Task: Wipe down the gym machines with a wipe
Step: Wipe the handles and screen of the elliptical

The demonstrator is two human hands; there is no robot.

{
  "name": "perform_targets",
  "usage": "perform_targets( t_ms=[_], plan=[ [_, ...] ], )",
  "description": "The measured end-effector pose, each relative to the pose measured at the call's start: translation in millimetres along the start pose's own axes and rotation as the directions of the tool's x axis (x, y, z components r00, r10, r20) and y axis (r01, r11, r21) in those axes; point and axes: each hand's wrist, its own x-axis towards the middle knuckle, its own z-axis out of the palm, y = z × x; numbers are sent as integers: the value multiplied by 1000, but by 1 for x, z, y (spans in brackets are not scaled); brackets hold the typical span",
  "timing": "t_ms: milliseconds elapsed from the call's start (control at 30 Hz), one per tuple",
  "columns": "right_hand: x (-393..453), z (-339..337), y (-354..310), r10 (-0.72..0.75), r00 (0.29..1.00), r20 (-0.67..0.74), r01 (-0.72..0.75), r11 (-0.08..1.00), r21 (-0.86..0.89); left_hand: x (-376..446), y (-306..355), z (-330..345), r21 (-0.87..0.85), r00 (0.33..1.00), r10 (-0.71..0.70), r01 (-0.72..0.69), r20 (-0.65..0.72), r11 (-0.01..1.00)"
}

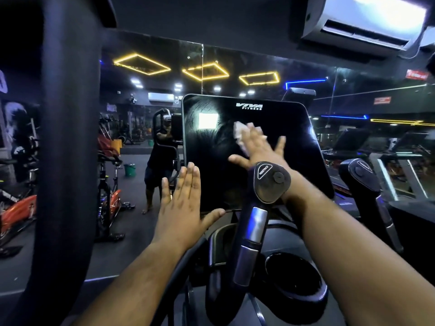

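Note:
The black glossy console screen (pixel 277 128) of a gym machine, marked VIVA FITNESS, fills the middle of the view. My right hand (pixel 259 147) lies flat on the screen with its fingers spread, pressing a white wipe (pixel 239 131) against the glass near the centre. My left hand (pixel 181 203) rests flat against the screen's lower left edge, fingers together and thumb along the bottom rim, holding nothing. A handle grip (pixel 270 182) with a resistance button stands in front of my right wrist and hides part of it.
A thick black curved arm (pixel 68 137) of the machine rises at the left. A second handle grip (pixel 362 177) stands at the right. A mirror wall (pixel 141 149) behind shows spin bikes, a green bucket and a reflected person. Treadmills (pixel 400 165) are at the right.

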Motion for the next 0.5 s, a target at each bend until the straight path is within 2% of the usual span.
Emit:
perform_targets(
  t_ms=[67, 133, 200, 267, 333, 400, 467, 500],
  plan=[
    [7, 0, 9, 170, 984, -60, -164, 981, 101, -1, 0, 1, 13, 1000, -5, 5, -13, 1000],
    [4, 10, -19, 171, 984, -56, -164, 981, 105, -1, 1, 5, 40, 999, -3, 4, -35, 999],
    [-4, 16, -63, -26, 1000, -14, 27, 997, 69, 1, 2, 10, 67, 997, 1, 4, -73, 998],
    [-13, 19, -95, -268, 963, 36, 266, 963, 38, 1, 2, 14, 63, 995, 4, 2, -96, 998],
    [-3, 13, -93, -361, 931, 51, 363, 931, -35, 0, 2, 16, 83, 995, 8, 1, -101, 997],
    [21, 1, -62, -293, 956, 32, 295, 954, -57, -1, 3, 15, 116, 995, 11, 1, -99, 993],
    [45, -12, -15, -65, 997, -45, 65, 998, -1, -2, 2, 14, 138, 995, 8, 6, -101, 990],
    [50, -17, 7, 90, 993, -78, -87, 996, 33, -2, 3, 15, 145, 995, 6, 9, -103, 989]
  ],
)
